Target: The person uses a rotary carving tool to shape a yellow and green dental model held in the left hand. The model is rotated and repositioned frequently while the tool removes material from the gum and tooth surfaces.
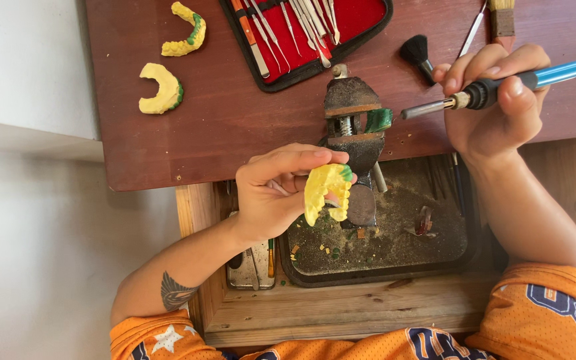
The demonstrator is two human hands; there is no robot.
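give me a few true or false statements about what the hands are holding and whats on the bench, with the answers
1. The left hand holds a yellow dental cast. True.
2. The right hand holds a small black brush. False: it holds a blue-handled heated tool; the black brush lies on the bench untouched.
3. Two more yellow casts lie on the dark wooden bench top. True.
4. The red-lined instrument case is zipped shut. False: it lies open, with metal tools showing inside.
5. A small vise sits at the bench edge between the two hands. True.
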